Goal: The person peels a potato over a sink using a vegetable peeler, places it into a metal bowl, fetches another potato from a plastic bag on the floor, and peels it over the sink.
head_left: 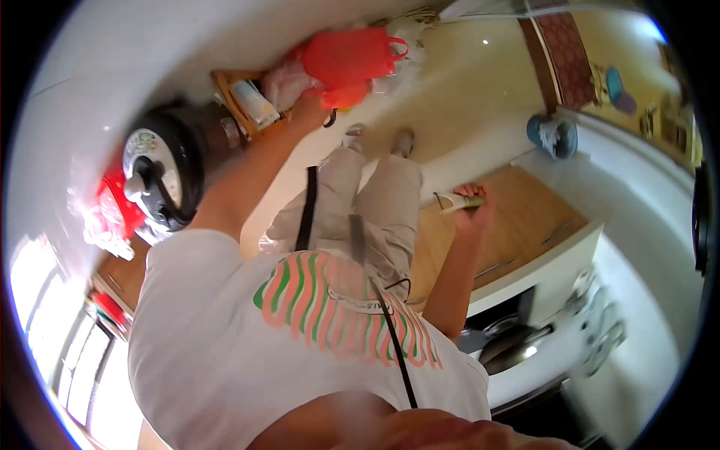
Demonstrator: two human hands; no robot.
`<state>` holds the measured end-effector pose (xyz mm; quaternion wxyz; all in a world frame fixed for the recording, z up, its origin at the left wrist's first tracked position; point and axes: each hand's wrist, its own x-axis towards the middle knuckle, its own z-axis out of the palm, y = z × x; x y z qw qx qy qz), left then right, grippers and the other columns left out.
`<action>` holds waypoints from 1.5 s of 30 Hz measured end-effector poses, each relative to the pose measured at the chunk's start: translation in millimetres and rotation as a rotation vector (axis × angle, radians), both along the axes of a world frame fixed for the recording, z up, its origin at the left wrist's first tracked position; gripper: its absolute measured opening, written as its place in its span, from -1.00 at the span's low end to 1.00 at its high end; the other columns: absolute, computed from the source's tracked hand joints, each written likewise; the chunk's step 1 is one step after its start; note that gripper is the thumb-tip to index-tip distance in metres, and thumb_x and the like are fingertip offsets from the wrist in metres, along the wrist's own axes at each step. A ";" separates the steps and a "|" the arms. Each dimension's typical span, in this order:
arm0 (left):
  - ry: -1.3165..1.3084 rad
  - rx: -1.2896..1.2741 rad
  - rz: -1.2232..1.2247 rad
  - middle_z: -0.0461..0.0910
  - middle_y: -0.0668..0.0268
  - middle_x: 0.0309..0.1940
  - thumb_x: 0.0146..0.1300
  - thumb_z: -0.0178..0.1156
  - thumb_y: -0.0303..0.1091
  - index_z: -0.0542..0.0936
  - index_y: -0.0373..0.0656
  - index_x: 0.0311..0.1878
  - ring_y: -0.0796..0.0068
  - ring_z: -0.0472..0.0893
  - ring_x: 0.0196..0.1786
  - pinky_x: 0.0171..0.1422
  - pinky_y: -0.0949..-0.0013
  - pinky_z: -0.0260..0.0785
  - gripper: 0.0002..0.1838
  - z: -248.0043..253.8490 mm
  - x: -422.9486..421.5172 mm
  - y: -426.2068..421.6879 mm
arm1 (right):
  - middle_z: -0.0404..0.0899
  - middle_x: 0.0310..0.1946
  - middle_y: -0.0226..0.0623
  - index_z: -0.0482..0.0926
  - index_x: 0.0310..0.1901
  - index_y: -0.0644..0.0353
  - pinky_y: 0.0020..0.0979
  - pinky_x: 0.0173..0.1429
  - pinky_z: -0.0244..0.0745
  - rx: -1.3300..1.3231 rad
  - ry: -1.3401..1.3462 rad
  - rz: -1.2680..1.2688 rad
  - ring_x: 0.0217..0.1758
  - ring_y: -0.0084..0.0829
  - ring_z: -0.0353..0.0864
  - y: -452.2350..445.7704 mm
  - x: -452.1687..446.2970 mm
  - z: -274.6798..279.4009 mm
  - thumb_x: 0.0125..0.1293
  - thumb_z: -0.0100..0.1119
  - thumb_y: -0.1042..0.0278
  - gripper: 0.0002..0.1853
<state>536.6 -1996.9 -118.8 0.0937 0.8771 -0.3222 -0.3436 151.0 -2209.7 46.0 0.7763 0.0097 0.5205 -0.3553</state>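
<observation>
My left hand reaches out to the far left and meets the lower edge of a red plastic bag. The bag and blur hide its fingers, so I cannot see whether they grip anything. Beside that hand is a small dark curved piece. My right hand is raised on the right, its fingers closed around what looks like a Y-shaped peeler with white prongs and a greenish handle. The peeler's head points left, in front of the wooden cabinet doors.
A wooden rack with a pale packet stands near my left forearm. Left of it sits a black-and-white cooker. To the right are a wok on the stove and wooden cabinets. A blue bin stands beyond.
</observation>
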 end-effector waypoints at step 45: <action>0.502 -1.490 1.851 0.72 0.26 0.01 0.52 0.10 -0.23 0.61 -0.09 0.21 0.28 0.73 0.00 0.01 0.10 0.67 -0.69 -356.1 -59.4 -120.0 | 0.77 -0.18 -0.14 0.67 0.04 0.39 -0.26 0.03 0.53 -1.822 0.369 2.122 -0.13 -0.37 0.65 -160.7 417.7 -313.4 0.41 0.28 0.28 -0.66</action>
